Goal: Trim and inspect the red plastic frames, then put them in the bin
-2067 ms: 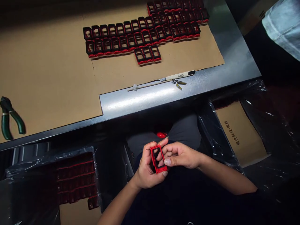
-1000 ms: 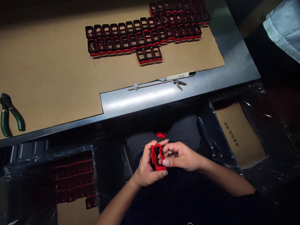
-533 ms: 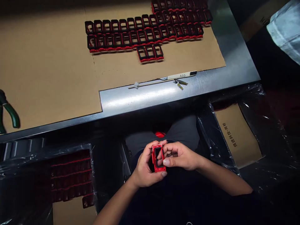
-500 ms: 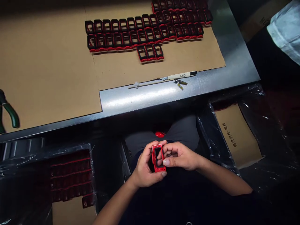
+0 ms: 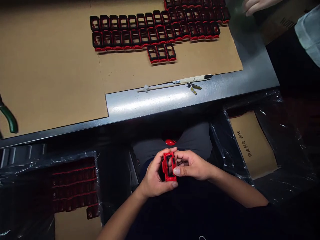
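Observation:
A small red rectangular frame is held upright over my lap, below the table edge. My left hand wraps around its left side and bottom, thumb under it. My right hand pinches its right side, with fingertips inside the opening. Several rows of matching red and black frames lie on the cardboard sheet at the far side of the metal table.
A long thin tool labelled A55 lies near the table's front edge. Green-handled pliers are at far left. A plastic-lined bin of red frames stands at lower left, a lined box with cardboard at right. Another person's hand shows at top right.
The frame has turned slightly in my hands and risen a little. The view has shifted, so the pliers slid left. Another person's hand has appeared at top right.

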A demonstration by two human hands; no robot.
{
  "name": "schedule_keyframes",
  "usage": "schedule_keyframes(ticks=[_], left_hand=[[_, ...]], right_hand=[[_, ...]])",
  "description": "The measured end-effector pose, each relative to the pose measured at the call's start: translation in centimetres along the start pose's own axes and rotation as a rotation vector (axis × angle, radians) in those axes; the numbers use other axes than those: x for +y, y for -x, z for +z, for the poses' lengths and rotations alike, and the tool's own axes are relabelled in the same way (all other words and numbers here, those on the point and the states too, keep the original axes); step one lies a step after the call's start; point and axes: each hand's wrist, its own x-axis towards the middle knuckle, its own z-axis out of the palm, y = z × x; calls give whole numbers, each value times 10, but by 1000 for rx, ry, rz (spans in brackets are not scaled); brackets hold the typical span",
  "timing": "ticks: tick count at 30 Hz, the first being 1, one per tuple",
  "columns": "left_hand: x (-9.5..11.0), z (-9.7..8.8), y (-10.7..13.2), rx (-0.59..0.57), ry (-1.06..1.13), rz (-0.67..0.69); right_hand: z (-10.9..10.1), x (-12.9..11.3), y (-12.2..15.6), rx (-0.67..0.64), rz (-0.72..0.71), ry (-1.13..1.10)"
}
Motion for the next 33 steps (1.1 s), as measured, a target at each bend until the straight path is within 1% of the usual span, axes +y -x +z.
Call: schedule_keyframes(ticks=[4, 8, 11, 16, 22, 25, 27, 30, 33], left_hand=[[-1, 0, -1, 5, 10, -13], [-4, 0, 0, 17, -31, -12], [-6, -1, 1, 18, -34, -27], [-9, -3, -1, -11, -10, -22], [-5, -1, -4, -32, -12, 23], [-3, 0, -4, -40, -2, 28], [-2, 0, -4, -37, -32, 31], [0, 0, -3, -17, -110, 23], [3, 1, -3, -6, -144, 0]], right_hand=[[-1, 0, -2, -37, 3, -27], [-4, 4, -3, -85, -2, -108], [-5, 5, -3, -83, 10, -140], [-5, 7, -5, -80, 27, -189], [-7, 9, -6, -76, 28, -235], [-9, 12, -8, -98, 26, -261], [-10, 14, -8, -118, 27, -272], [-13, 18, -9, -135, 52, -292], [-15, 23, -9, -149, 107, -335]])
